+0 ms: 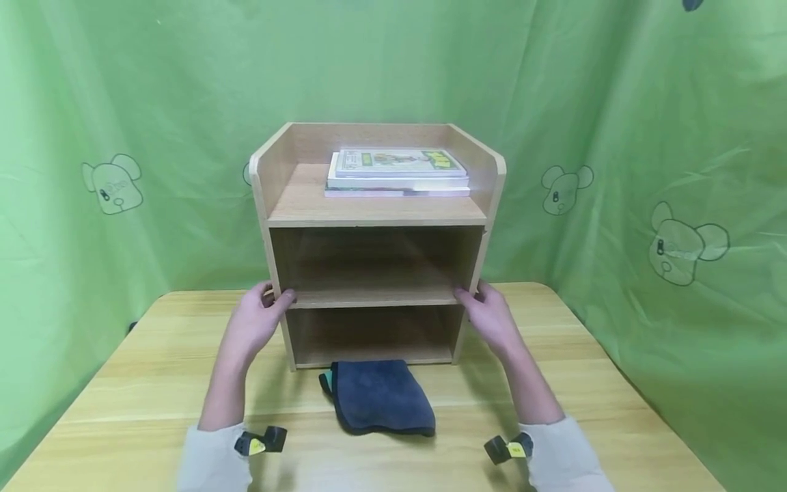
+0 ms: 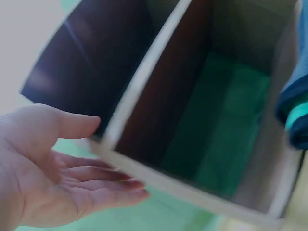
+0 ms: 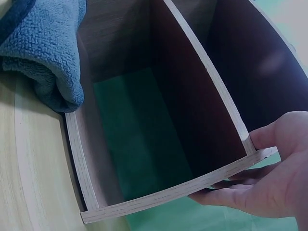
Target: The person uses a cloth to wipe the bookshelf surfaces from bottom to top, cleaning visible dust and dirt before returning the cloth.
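Observation:
A light wooden three-tier shelf (image 1: pixel 378 222) stands upright on the table, its open front facing me. My left hand (image 1: pixel 257 318) grips its left side panel at the middle board's height, thumb on the inner side and fingers outside. On the opposite panel my right hand (image 1: pixel 492 321) holds on in the same way. The right wrist view shows that thumb (image 3: pixel 265 137) by the end of the middle board. A folded dark blue towel (image 1: pixel 382 400) with a green underside lies before the bottom board. The left wrist view is blurred.
A small stack of books (image 1: pixel 399 172) lies flat on the top tier. The wooden table (image 1: pixel 141 383) extends to both sides of the shelf. Green curtains (image 1: pixel 393 68) with mouse-head drawings hang behind and at the sides.

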Demonstrator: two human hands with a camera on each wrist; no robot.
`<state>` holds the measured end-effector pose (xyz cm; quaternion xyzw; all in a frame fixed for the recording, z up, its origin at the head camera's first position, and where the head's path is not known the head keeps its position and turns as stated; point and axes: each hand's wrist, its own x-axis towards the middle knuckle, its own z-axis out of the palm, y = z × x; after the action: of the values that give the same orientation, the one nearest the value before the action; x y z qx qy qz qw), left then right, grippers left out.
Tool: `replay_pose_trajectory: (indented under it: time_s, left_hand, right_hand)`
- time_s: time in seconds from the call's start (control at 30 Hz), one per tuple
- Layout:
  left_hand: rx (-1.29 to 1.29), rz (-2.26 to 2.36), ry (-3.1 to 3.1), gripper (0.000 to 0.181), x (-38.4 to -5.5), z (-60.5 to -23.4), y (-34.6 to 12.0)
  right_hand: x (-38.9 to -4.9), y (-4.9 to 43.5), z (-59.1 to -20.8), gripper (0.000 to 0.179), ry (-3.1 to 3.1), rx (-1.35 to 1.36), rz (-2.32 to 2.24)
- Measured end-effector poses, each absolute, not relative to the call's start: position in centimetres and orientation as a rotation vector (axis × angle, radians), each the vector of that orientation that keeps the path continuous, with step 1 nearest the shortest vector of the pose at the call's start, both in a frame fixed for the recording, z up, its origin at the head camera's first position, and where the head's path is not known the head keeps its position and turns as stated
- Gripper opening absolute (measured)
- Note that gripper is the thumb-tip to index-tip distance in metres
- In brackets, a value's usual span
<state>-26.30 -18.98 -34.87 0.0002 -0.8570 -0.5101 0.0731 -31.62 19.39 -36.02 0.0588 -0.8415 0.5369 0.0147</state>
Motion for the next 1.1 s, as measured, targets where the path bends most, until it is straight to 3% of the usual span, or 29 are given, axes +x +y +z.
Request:
replay_pose_trajectory:
  time_s: [0.27,0.57,0.8,1.1]
  left_hand:
    - [0.061,-1.103,-2.621,0.043,-22.9,-31.6,-18.6]
    - [-0.344,-1.066,-2.694,0.025,-23.4,-33.3,-10.7]
    - [-0.617,-0.952,-2.986,0.042,-23.6,-37.0,-5.9]
    - [-0.583,-0.691,-3.358,0.079,-23.3,-39.7,-3.7]
  right_hand:
    - [-31.7,19.3,-36.0,0.065,-2.622,0.182,1.659]
    - [-31.7,19.3,-36.2,0.065,-2.614,0.183,1.656]
    - [-31.7,19.3,-36.1,0.066,-2.607,0.191,1.67]
    - [-31.5,19.5,-36.1,0.066,-2.616,0.196,1.667]
